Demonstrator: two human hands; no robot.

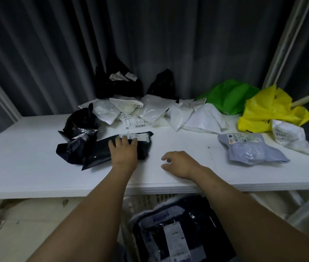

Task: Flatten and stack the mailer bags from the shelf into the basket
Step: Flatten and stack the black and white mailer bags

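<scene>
A black mailer bag (100, 150) with a white label lies crumpled on the white shelf (26, 157). My left hand (124, 151) rests flat on top of it, fingers spread. To the right, my right hand (180, 164) hovers just over the bare shelf with curled fingers and holds nothing. Below the shelf's front edge stands a white basket (142, 202) holding dark mailer bags (178, 229) with labels.
More bags lie on the shelf: black ones (81, 121) at left and back, white ones (149, 110) in the middle, a green bag (229, 95), a yellow bag (267, 110) and a grey-blue mailer (248, 150) at right. Grey curtains hang behind.
</scene>
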